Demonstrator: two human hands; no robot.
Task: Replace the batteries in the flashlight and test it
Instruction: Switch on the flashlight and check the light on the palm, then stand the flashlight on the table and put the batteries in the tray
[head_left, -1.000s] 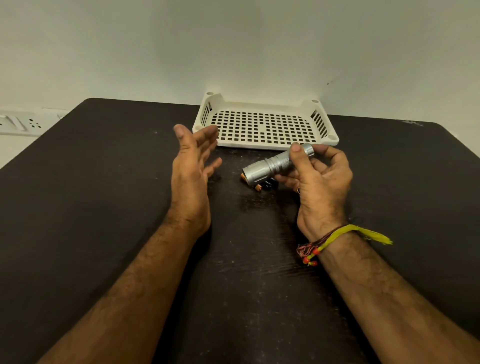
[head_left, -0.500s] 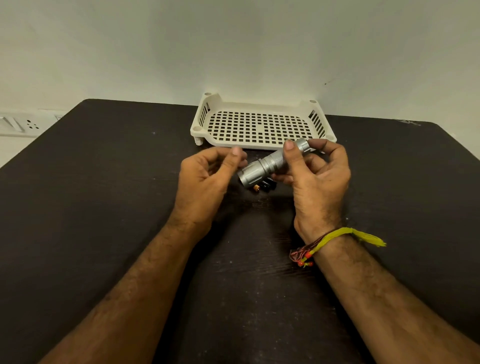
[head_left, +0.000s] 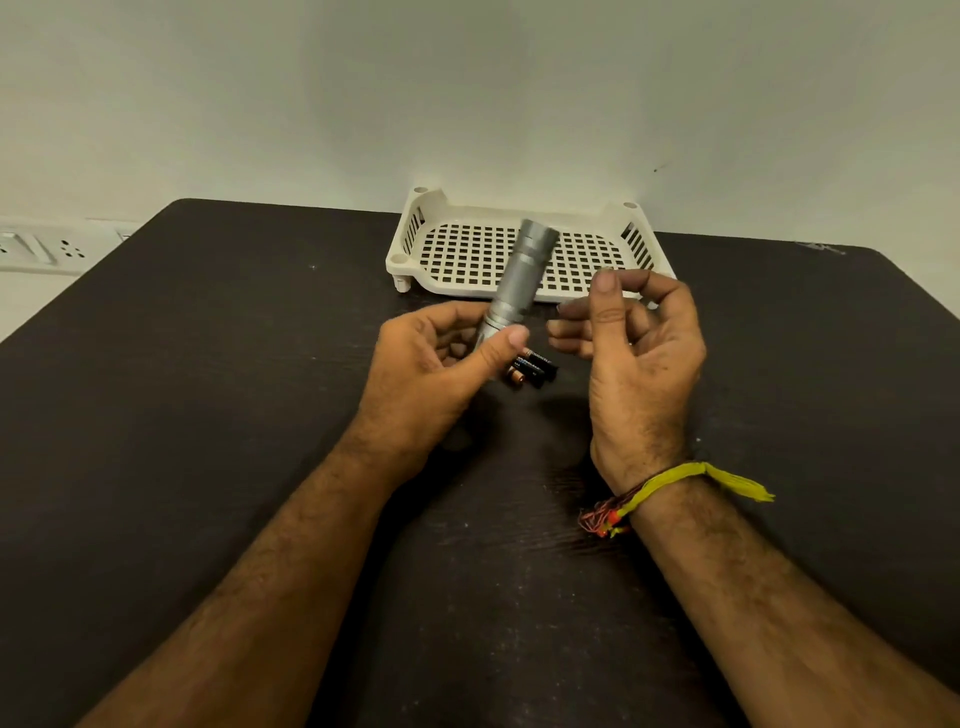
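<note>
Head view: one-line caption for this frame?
Left hand holds silver flashlight above batteries; right hand open beside it.

A: What does the flashlight (head_left: 519, 280) look like?

B: It is a silver metal cylinder with ring grooves and a wider end. It stands tilted, the wide end up and away from the person. The lower end sits between the thumb and the fingers (head_left: 457, 349) of the left hand (head_left: 434, 364).

A: And the batteries (head_left: 531, 368)?

B: They are small black cells with copper-coloured ends. They lie flat, side by side and touching, just beyond the left thumb tip and below the curled fingers of the right hand (head_left: 631, 353). I cannot tell exactly how many there are.

A: Does the right hand touch the flashlight?

B: No, its fingertips are just beside the body, apart from it.
</note>
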